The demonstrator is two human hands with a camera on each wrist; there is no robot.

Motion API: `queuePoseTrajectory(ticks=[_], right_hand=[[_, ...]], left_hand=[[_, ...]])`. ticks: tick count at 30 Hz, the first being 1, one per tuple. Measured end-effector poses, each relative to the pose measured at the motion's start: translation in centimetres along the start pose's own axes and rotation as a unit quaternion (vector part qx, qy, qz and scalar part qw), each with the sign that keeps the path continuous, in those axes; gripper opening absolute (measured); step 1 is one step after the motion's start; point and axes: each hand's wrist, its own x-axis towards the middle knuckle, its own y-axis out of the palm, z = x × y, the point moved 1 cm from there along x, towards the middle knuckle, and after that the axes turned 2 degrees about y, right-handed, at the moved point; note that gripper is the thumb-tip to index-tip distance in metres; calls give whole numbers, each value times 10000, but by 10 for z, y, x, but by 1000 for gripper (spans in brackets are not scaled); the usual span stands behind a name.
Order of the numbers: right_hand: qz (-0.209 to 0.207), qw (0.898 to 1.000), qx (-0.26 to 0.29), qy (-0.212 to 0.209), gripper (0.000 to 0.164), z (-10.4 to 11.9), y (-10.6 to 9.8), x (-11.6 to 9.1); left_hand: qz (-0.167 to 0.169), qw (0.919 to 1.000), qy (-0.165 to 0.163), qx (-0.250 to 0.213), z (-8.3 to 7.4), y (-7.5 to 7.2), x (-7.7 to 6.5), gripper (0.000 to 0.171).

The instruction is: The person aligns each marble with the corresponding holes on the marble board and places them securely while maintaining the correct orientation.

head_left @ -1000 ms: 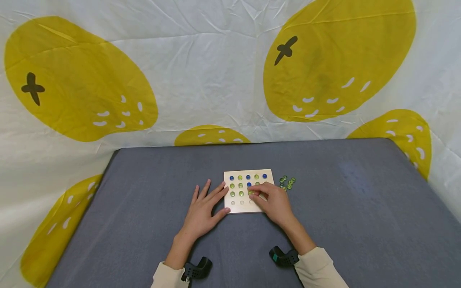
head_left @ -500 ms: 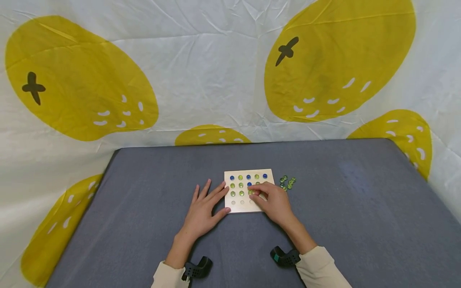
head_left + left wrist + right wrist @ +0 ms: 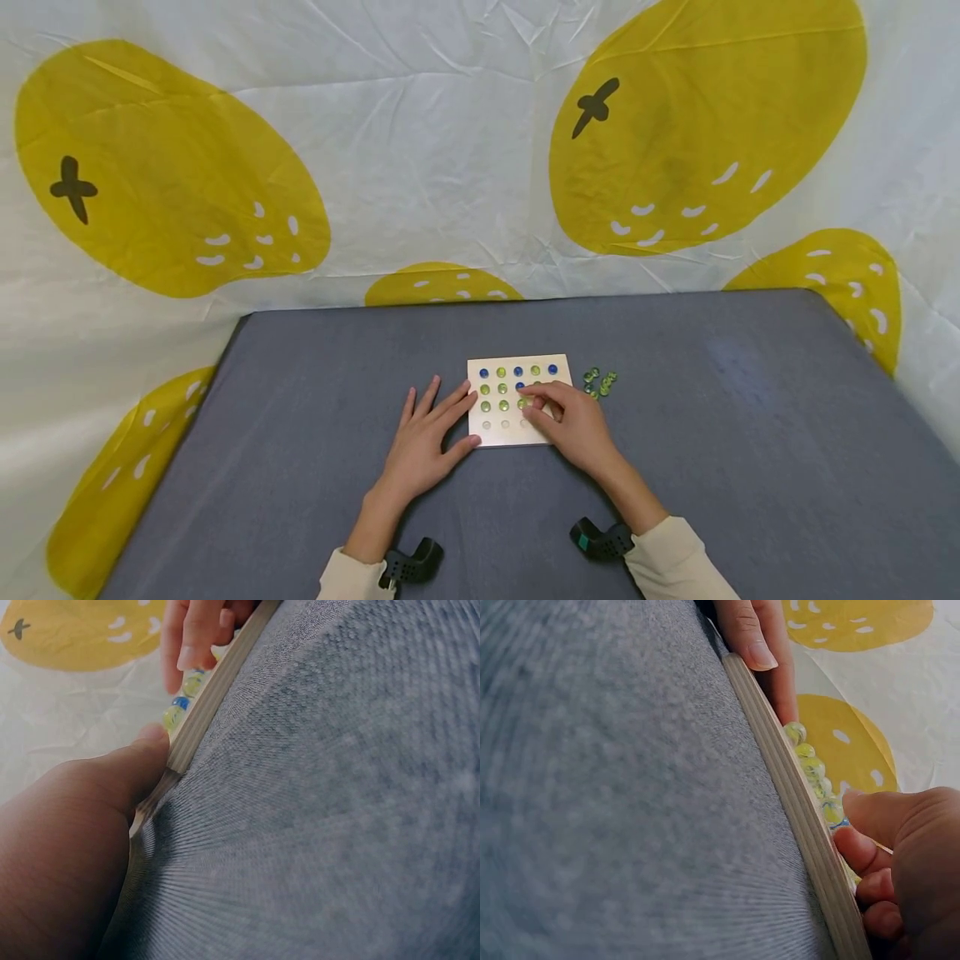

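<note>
A pale wooden board (image 3: pixel 495 436) with rows of round hollows lies on the cloth. Green and blue glass marbles fill much of it; front-row hollows that show are bare. My right hand (image 3: pixel 576 423) is over the board's right part, thumb and index slightly apart beside a green marble (image 3: pixel 522 404) in the third row. Its other fingers (image 3: pixel 877 889) are bent under the palm and hide some hollows. A blue marble (image 3: pixel 520 386) shows by the index fingertip. My left hand (image 3: pixel 420 442) lies spread, with fingertips and thumb (image 3: pixel 146 754) resting on the board's left edge.
Several loose green marbles (image 3: pixel 604 386) lie on the grey cloth (image 3: pixel 720 467) just right of the board. A white curtain (image 3: pixel 427 175) with yellow fruit shapes hangs behind the table. Each wrist wears a black band (image 3: pixel 602 540).
My right hand and wrist have shifted slightly right, and the thumb has drawn back a little from the green marble, which shows more fully. The left hand stays on the board's edge.
</note>
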Motion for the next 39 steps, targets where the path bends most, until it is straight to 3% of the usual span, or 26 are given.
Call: queuePoseTrajectory(ticks=[6, 13, 21, 33, 39], right_hand=[[-187, 9993, 305, -70, 18, 0, -6, -1], [-558, 9984, 125, 1, 17, -1, -27, -1], [-624, 9967, 187, 486, 16, -10, -52, -4], [-323, 9944, 174, 995, 25, -37, -80, -11], [-48, 9942, 198, 1053, 25, -45, -84, -14]], left_hand=[[34, 9999, -84, 61, 0, 1, -1, 61], [47, 10000, -46, 42, 0, 2, 0, 61], [91, 9999, -93, 5, -1, 0, 0, 62], [73, 9999, -89, -4, 0, 0, -1, 62], [26, 10000, -60, 20, 0, 1, -1, 61]])
